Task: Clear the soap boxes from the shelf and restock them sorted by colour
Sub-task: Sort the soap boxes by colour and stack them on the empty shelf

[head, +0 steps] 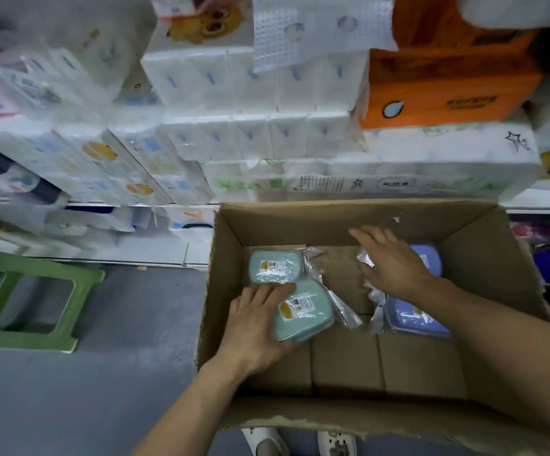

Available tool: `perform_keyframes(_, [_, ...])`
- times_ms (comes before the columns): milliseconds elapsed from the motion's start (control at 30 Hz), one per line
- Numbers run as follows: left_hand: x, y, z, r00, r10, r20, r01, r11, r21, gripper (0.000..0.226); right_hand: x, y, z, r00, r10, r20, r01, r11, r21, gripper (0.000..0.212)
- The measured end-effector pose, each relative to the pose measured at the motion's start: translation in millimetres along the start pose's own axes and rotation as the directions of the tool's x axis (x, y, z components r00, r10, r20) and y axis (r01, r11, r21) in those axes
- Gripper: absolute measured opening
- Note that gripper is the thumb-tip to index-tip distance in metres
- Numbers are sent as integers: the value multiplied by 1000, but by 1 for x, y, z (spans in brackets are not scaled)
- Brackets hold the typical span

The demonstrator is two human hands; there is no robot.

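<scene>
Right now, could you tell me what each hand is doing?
Left hand: grips a green soap box.
Right hand: open, resting on a wrapped blue soap box.

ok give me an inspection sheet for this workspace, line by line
surface: open cardboard box on a grey floor
job's things: two green soap boxes at the box's left, two blue soap boxes at its right, all in clear wrap
clutter: loose wrap tails between the two colours
hands: left hand grips the near green soap box; right hand lies flat over the far blue one, fingers spread
cables: nothing seen
surroundings: stacked tissue packs and orange packs on shelves behind, green stool at left, white shoes below the box
</scene>
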State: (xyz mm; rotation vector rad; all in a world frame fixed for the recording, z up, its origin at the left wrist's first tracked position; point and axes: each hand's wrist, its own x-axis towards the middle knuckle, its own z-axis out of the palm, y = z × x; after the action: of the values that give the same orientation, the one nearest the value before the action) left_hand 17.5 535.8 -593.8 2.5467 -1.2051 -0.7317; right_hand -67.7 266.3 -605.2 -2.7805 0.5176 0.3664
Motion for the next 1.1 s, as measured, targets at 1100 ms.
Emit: perform_keyframes(1100, [-116, 23, -161, 753, -99, -651, 219, 970, 106, 73, -103, -178, -124, 914, -176, -367, 232, 966, 115, 61])
